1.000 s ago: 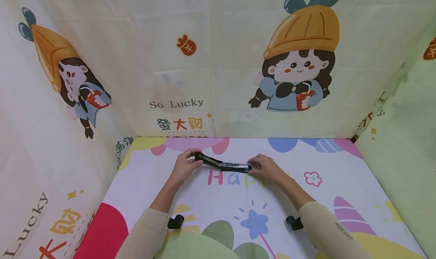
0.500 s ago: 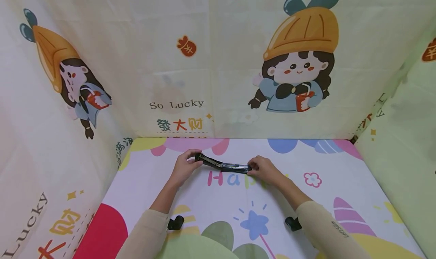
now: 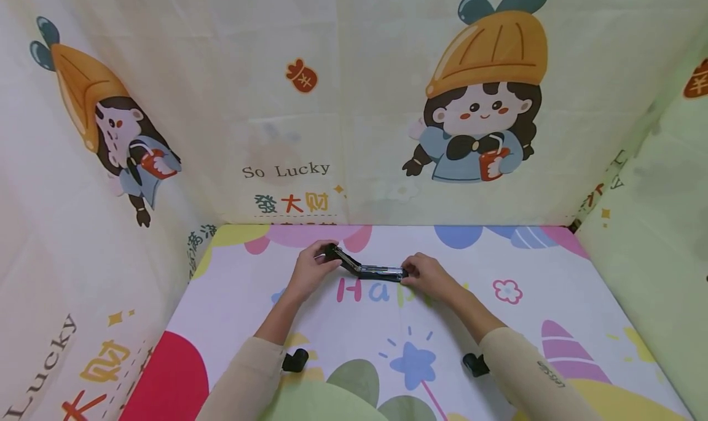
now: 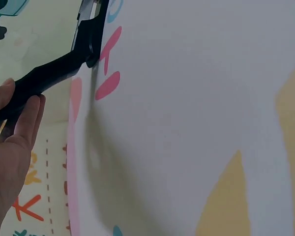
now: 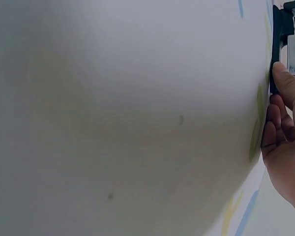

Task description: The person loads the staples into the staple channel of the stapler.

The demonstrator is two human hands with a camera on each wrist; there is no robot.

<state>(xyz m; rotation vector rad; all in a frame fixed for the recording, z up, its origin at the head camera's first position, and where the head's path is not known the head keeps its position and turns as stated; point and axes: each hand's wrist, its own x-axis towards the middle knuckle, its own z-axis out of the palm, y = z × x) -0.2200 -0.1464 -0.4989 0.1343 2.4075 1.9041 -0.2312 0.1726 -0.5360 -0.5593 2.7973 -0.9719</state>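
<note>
A black stapler [image 3: 381, 273] is unfolded wide over the table, its hinge near the middle and its metal parts facing up. My left hand [image 3: 311, 268] pinches the end of the raised arm, which slants up to the left from the hinge. In the left wrist view the thumb and fingers hold that black arm [image 4: 51, 73] from both sides. The lower arm lies flat along the table, and my right hand [image 3: 428, 275] grips its right end. The right wrist view shows the thumb on the stapler's black base [image 5: 276, 49], fingers curled beneath.
A printed white cloth [image 3: 354, 329] with coloured shapes and letters covers the table. Pale cartoon-printed curtains [image 3: 376, 120] hang behind and at both sides. A black wrist mount [image 3: 295, 360] shows at the left sleeve, another mount [image 3: 475, 364] at the right.
My left hand has moved a little to the right with the stapler's raised arm, which now slants more steeply. The right hand and the lower arm stay nearly in place.
</note>
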